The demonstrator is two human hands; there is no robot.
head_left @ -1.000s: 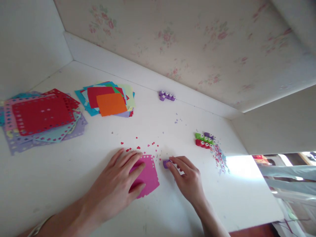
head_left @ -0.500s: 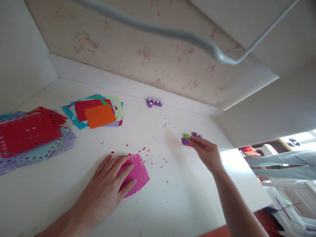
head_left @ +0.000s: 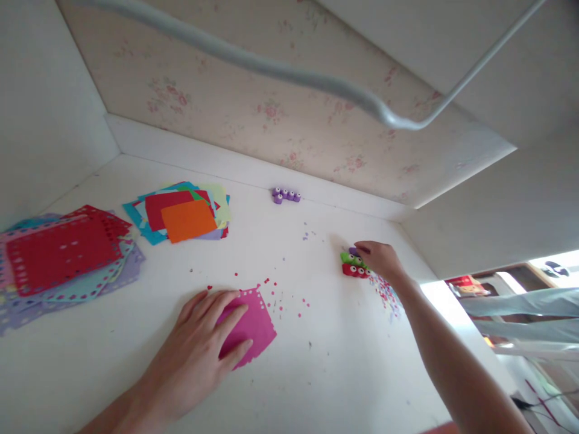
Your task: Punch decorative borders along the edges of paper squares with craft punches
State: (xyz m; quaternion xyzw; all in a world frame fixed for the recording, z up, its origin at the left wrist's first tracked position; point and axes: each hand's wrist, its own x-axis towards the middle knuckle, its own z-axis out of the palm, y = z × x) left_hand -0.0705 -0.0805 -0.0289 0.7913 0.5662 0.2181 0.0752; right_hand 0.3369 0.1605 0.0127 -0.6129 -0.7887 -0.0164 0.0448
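Observation:
My left hand (head_left: 205, 337) lies flat with fingers spread on a pink sheet of paper (head_left: 256, 322), whose far edge has small punched holes and whose right edge looks scalloped. My right hand (head_left: 382, 262) is closed at the fingertips on a small purple paper punch (head_left: 353, 251), partly hidden by the fingers. Just in front of it are a row of green paper punches (head_left: 347, 258) and a row of red paper punches (head_left: 354, 270), with white round tops. Tiny pink paper cutouts (head_left: 303, 303) are scattered right of the sheet.
Purple punches (head_left: 286, 194) stand by the back wall. A pile of coloured paper (head_left: 190, 220) lies at back left, and punched sheets (head_left: 63, 250) are stacked at far left. Many bits of confetti (head_left: 386, 298) lie under and beside my right forearm. A pale pipe (head_left: 271, 66) crosses above.
My right hand has carried the purple punch to the back of the green row, uncovering the red row and the confetti. My left hand stays on the pink sheet. The view has shifted slightly.

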